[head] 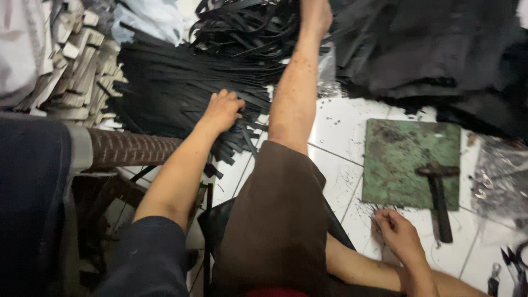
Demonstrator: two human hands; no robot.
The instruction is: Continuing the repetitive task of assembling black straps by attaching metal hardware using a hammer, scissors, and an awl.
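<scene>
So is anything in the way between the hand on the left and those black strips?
Nothing visible is. The left hand already rests on the black strips, fingers curled on the pile. The outstretched leg lies beside it, not between. The right hand is apart, on the white floor tiles near the hammer.

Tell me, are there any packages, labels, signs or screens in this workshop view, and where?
No labels, signs or screens show.
Clear plastic bag: at the right edge on the white tiled floor, beside the green cutting block; crinkled, see-through, contents unclear.
Pale plastic bag: top left, behind the black strips; whitish, crumpled.
</scene>
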